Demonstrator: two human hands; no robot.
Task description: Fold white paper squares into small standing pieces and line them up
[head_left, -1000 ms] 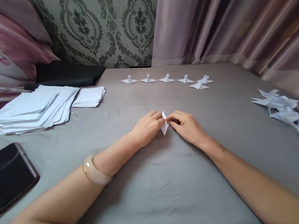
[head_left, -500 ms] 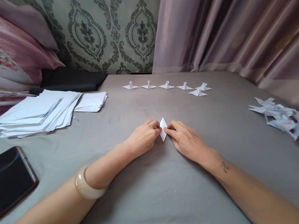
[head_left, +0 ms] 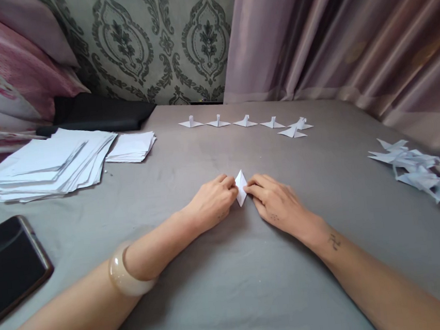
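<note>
Between my two hands a small piece of folded white paper [head_left: 241, 188], shaped like a narrow diamond, lies on the grey cloth. My left hand [head_left: 216, 199], with a pale bangle on its forearm, pinches the paper's left side with curled fingers. From the other side, my right hand [head_left: 276, 200] has its thumb and fingertips closed on the right edge. Both hands rest low on the surface, and the fingertips partly cover the paper's side corners. Its upper and lower points show.
Several folded paper birds [head_left: 245, 121] stand in a row at the back. More folded paper pieces [head_left: 415, 167] are heaped at right. At left are large paper sheets [head_left: 48, 163], a smaller paper stack [head_left: 130, 147], a phone [head_left: 14, 268] and black cloth [head_left: 102, 113].
My right hand has shifted slightly to the right at the paper's edge. My left hand stays on the paper almost unmoved, and the whole view has tilted a little.
</note>
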